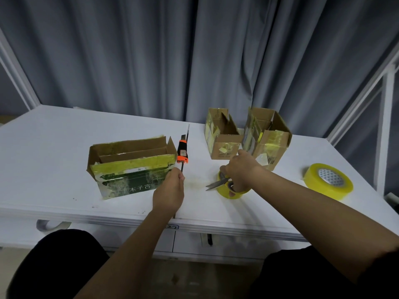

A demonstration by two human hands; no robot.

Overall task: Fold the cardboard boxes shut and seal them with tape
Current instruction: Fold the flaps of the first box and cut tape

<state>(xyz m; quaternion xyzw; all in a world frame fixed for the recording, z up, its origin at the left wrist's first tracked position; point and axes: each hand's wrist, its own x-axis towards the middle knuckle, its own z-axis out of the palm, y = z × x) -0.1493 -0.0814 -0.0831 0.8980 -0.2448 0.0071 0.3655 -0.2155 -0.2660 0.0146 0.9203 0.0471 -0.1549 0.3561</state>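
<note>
An open green-printed cardboard box (131, 167) sits left on my white worktop (54, 147), my left hand (169, 190) gripping its near right corner, while my right hand (239, 169) grasps scissors (217, 184) over a yellow tape roll (231, 194), two open boxes (248, 137) just behind.

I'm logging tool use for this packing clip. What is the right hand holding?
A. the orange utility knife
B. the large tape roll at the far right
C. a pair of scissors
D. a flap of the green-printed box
C: the right hand has its fingers through the handles of the scissors, blades pointing left, over a small yellow tape roll.
</note>
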